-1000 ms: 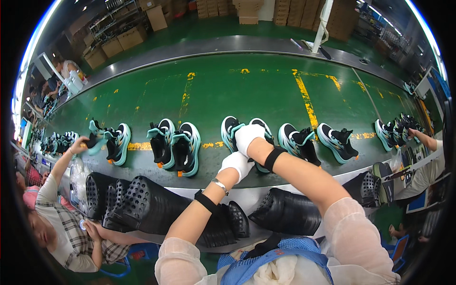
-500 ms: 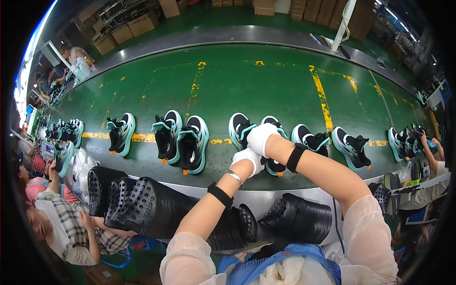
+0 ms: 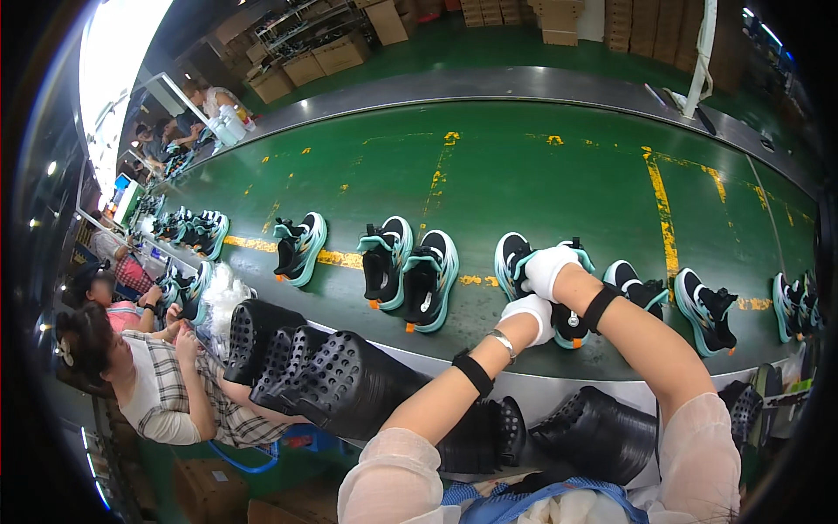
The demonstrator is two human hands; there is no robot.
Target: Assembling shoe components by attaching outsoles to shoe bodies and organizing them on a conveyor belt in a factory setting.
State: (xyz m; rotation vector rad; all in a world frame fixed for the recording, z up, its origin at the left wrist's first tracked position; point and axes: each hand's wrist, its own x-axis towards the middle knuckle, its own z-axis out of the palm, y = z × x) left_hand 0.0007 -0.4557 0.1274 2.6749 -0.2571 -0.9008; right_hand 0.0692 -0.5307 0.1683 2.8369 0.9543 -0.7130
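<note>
1. Right hand (image 3: 553,271): white-gloved, back uppermost, over the gap between two sneakers; fingers mostly hidden, so impossible to tell whether spread or clamped.
2. Left hand (image 3: 531,316): likewise white-gloved, just nearer the worktop's front edge, beside the right hand; fingertips out of sight, grip impossible to tell.
3. Left sneaker (image 3: 510,258) of this pair: black and white with turquoise sole, flat on the green worktop (image 3: 532,188), toe pointing away from the wearer, heel end masked by the hands.
4. Right sneaker (image 3: 569,332): similarly coloured, partly covered by the right hand, toe and heel visible on either side of it.
5. To the left along the same row: a close-set sneaker pair (image 3: 432,281) with orange heel tabs, then a single sneaker (image 3: 302,250).
6. To the right: two separate sneakers (image 3: 704,313), toes also away from the wearer.
7. Along the front: stacked black perforated forms (image 3: 340,384), with a second black stack (image 3: 602,432) between the wearer's forearms.
8. At far left: a seated co-worker (image 3: 166,384) in checked clothing, near a clear plastic bag (image 3: 229,297).
9. Beyond the worktop: cardboard boxes (image 3: 340,54) and a white post (image 3: 701,65).
</note>
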